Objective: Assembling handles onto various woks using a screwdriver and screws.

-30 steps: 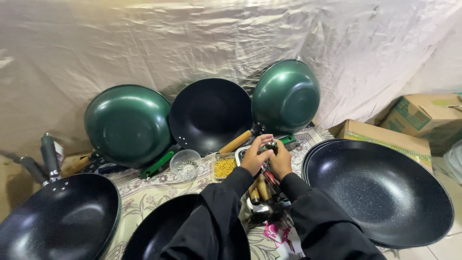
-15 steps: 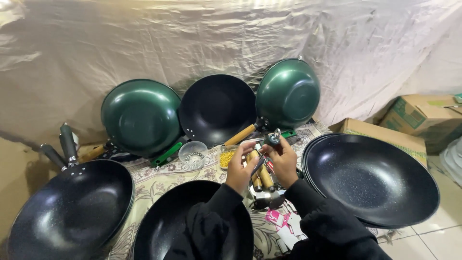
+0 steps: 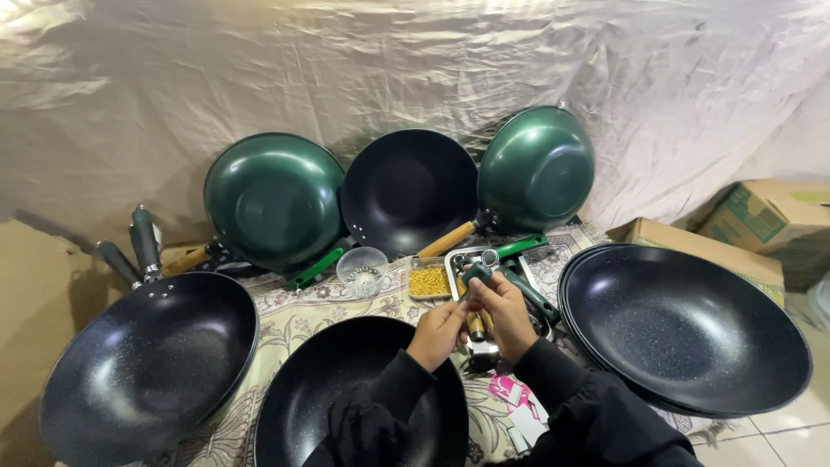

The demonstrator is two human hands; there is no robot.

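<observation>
My left hand [image 3: 439, 332] and my right hand [image 3: 504, 313] meet over a metal tray [image 3: 529, 270] and together hold a dark green pan handle [image 3: 481, 271] with a metal ring at its tip. Both sleeves are black. The tray holds several wooden and green handles [image 3: 527, 290]. Beside it sits a small square dish of yellow pieces [image 3: 428, 281] and a clear round bowl [image 3: 362, 268] with small metal parts. A black handleless wok [image 3: 346, 389] lies right under my forearms.
A black wok with dark handles [image 3: 147, 367] sits at left, stacked black woks [image 3: 683, 324] at right. Two green woks [image 3: 275, 197] [image 3: 538, 166] and a black one [image 3: 408, 188] lean on the draped cloth behind. Cardboard boxes [image 3: 761, 220] stand at far right. Pink paper [image 3: 510, 393] lies near my right arm.
My hands have come slightly lower and toward me while still working the handle. The view has shifted, with the woks now lying further right in the picture.
</observation>
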